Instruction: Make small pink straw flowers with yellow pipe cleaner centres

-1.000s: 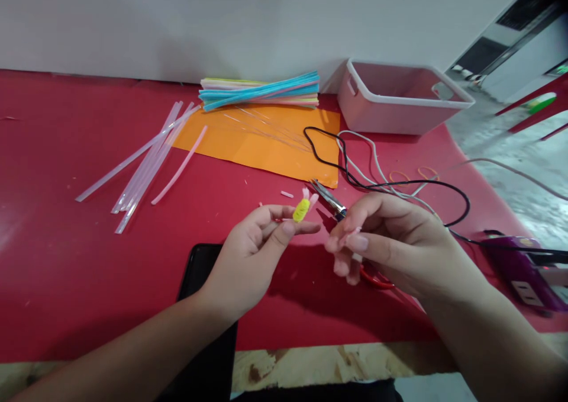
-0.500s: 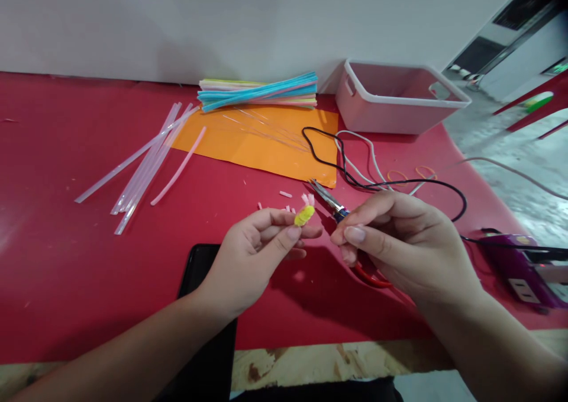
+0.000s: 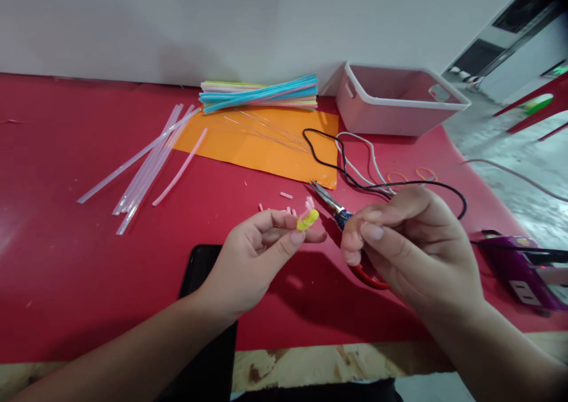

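Between the thumb and fingers of my left hand (image 3: 261,260) is a small yellow-and-pink pipe cleaner piece (image 3: 307,219), its pink ends sticking up. My right hand (image 3: 412,248) is pinched, thumb against index finger; whatever it holds, if anything, is too small to make out. Beneath that hand lie scissors (image 3: 327,196) with red handles, partly hidden, blades pointing up and left. Short pink cut bits (image 3: 286,195) are scattered just beyond my left fingers. Under my left wrist is a black phone-like slab (image 3: 202,263), mostly covered by the forearm.
At the back, a bundle of coloured pipe cleaners (image 3: 261,94) rests by an orange sheet (image 3: 248,147). Clear strips (image 3: 146,171) and a pink pipe cleaner (image 3: 180,168) lie left. A pink bin (image 3: 390,118), black cable (image 3: 426,183) and purple power strip (image 3: 519,272) are right.
My right hand has moved slightly right and away from the left. The yellow-and-pink piece has turned a little in my left fingers.
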A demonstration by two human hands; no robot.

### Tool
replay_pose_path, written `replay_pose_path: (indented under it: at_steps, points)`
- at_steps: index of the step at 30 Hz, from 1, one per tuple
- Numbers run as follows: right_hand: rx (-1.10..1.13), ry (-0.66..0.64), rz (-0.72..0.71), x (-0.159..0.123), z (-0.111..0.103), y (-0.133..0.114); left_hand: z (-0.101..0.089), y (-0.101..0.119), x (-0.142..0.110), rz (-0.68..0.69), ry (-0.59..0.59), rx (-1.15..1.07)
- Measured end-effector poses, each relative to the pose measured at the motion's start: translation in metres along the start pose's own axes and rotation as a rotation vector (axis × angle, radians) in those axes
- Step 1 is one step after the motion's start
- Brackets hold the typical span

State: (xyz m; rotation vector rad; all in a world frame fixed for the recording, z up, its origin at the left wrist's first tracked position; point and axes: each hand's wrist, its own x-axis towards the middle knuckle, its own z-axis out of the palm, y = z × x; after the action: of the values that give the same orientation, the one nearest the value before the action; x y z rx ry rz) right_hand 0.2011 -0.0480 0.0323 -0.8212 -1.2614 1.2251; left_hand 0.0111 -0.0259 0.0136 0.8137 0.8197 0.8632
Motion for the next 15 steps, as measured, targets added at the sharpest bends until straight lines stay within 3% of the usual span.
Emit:
replay_pose_path:
  at_steps: [9, 15]
  points:
    - [-0.193, -0.004, -0.003, -0.0056, 0.0036, 0.003, 0.0009, -0.0001, -0.0005, 0.005, 0.03, 0.046]
    - [-0.679, 0.02, -0.278, -0.0067, 0.0009, 0.0, 0.0026, 0.0013, -0.0003, -0.032, 0.06, 0.055]
